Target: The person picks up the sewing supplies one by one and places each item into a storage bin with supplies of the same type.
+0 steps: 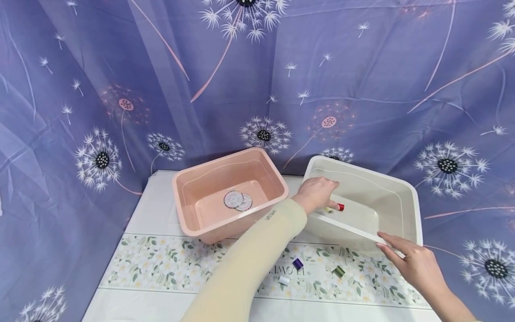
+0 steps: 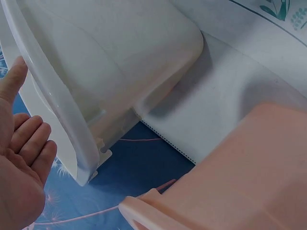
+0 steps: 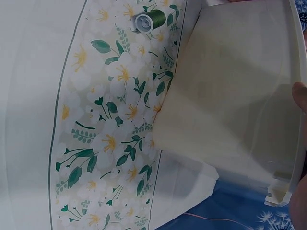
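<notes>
My left hand (image 1: 317, 193) is over the left end of a white plastic bin (image 1: 414, 210), its loosely bent fingers holding nothing in the left wrist view. Inside that bin, a red thread spool (image 1: 341, 207) shows beside the thumb, with a yellowish spool (image 1: 328, 209) partly hidden under the hand. At the bin's front rim, my right hand (image 1: 416, 259) grips the edge, thumb outside and fingers over the top. On the table in front lie a purple spool (image 1: 297, 264), a white spool (image 1: 284, 280) and a green spool (image 1: 339, 271).
A pink plastic bin (image 1: 181, 201) stands to the left, with two round pin wheels (image 1: 233, 199) overlapping on its floor. Both bins sit on a white table cover (image 1: 141, 268) with a floral band. A blue dandelion-patterned cloth (image 1: 225, 89) hangs behind and at the sides.
</notes>
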The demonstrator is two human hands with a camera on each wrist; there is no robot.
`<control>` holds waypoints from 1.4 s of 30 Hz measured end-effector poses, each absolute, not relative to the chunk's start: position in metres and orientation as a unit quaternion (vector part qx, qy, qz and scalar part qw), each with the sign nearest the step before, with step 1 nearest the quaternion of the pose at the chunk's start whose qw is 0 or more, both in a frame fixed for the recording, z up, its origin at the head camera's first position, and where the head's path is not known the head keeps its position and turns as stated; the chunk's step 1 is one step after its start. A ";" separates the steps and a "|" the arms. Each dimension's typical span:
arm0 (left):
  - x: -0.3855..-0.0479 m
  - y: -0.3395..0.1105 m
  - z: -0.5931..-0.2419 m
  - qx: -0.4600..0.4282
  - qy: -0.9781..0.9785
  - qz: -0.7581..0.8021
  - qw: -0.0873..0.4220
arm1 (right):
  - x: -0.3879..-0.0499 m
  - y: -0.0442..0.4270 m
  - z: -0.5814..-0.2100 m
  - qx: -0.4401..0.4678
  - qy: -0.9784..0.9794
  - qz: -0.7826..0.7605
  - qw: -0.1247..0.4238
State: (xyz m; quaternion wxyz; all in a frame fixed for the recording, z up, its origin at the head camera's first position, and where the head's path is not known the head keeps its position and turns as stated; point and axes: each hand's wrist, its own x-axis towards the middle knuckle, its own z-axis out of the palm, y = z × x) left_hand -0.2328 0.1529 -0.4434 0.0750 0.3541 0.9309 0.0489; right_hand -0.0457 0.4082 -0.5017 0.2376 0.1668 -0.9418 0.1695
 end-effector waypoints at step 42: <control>-0.191 0.057 -0.399 0.425 0.897 0.121 -0.006 | -0.047 0.409 -0.502 0.173 -0.940 0.163 0.245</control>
